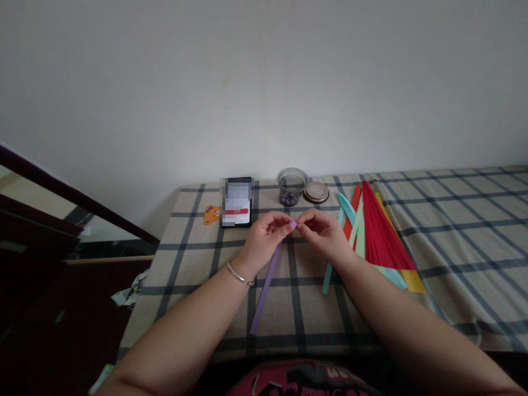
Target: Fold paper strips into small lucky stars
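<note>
Between my two hands is a purple paper strip [265, 289], folded over at its upper end, with its long tail slanting down toward me above the cloth. My left hand [268, 236] pinches the folded end between thumb and fingers; a silver bangle sits on that wrist. From the other side, my right hand [320, 234] closes thumb and fingertips on the same small fold. Just beyond the hands stands a clear plastic tub [292, 186] with several small purple pieces at its bottom. A round lid [316, 192] lies beside the tub.
A phone [237, 202] with a lit screen rests at the back left, touching an orange bear-shaped piece [212, 215]. Fanned paper strips [383, 236] in red, yellow, green and blue lie at right. The checked tablecloth [193, 236] meets a wall; a dark railing [78, 192] slopes at left.
</note>
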A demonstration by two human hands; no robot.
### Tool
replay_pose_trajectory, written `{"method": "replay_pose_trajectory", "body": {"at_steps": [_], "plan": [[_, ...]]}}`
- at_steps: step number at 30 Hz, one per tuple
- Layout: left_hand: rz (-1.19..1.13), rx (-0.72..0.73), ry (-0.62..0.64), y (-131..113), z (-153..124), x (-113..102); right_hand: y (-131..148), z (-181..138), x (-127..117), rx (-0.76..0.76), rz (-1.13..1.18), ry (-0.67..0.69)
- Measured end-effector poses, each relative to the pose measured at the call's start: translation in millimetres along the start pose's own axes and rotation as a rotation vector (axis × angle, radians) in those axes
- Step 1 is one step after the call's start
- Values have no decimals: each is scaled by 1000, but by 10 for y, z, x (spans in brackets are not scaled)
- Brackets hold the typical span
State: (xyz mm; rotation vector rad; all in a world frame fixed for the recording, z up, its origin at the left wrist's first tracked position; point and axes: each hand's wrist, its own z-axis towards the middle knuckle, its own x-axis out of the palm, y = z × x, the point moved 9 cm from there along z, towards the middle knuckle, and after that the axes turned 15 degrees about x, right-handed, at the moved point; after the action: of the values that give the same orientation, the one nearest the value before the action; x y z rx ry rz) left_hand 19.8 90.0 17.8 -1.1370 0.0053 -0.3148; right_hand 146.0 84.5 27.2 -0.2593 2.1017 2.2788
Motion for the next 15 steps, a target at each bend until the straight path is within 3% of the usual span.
{"method": "replay_pose_trajectory", "body": {"at_steps": [15], "plan": [[2,-57,-27,57,-10,-30,38,-15,-30,-21,-65,-36]]}}
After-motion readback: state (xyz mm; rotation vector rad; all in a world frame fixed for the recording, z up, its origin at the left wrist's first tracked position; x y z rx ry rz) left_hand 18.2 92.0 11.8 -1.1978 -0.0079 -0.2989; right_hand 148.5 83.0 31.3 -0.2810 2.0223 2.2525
